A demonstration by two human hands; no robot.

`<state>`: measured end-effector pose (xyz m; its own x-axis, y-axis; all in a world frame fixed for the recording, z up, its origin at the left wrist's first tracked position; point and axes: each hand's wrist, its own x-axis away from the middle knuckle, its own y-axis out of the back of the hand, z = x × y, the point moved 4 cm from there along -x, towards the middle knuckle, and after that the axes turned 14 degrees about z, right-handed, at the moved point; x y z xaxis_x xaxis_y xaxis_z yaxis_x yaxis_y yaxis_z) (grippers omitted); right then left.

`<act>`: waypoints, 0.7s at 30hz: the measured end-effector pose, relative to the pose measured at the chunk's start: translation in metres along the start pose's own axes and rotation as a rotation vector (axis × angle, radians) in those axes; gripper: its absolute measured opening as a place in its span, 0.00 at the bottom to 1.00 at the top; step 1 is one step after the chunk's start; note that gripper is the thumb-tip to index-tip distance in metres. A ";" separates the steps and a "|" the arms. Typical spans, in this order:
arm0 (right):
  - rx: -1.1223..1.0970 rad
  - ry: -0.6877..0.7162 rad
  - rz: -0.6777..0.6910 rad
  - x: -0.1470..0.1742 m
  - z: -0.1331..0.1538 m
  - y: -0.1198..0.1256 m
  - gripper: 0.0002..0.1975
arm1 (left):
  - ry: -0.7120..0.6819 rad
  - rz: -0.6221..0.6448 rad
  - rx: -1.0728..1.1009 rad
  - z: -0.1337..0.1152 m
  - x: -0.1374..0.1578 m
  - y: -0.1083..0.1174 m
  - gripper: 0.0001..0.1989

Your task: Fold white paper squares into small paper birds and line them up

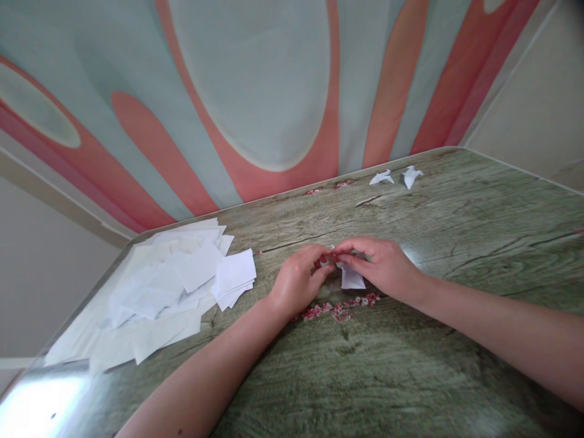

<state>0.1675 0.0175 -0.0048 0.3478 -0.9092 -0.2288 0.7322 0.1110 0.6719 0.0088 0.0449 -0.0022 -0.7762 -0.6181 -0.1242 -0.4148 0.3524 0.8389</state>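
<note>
Near the middle of the table, a small folded white paper (351,278) is held between my two hands. My left hand (301,277) pinches at its left end, with thumb and forefinger close together. From the right, my right hand (381,261) closes thumb and fingers on the upper part of the same paper. A flat flap hangs out below the right fingers, while the fingertips cover most of the rest. How the hidden part is folded I cannot make out.
A spread-out heap of white paper sheets (150,292) lies on the left, with small square papers (236,274) at its right edge. Two folded paper figures (382,177) (411,176) rest near the back edge. A patterned wall (283,91) rises behind the wood-grain table (365,377).
</note>
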 end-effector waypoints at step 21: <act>0.031 0.089 -0.188 0.000 -0.002 0.016 0.08 | -0.171 -0.025 -0.031 0.002 -0.002 0.002 0.10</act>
<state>0.1799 0.0196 0.0046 0.2578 -0.8738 -0.4124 0.7714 -0.0710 0.6324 0.0081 0.0483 -0.0013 -0.8367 -0.4966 -0.2310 -0.4218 0.3152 0.8502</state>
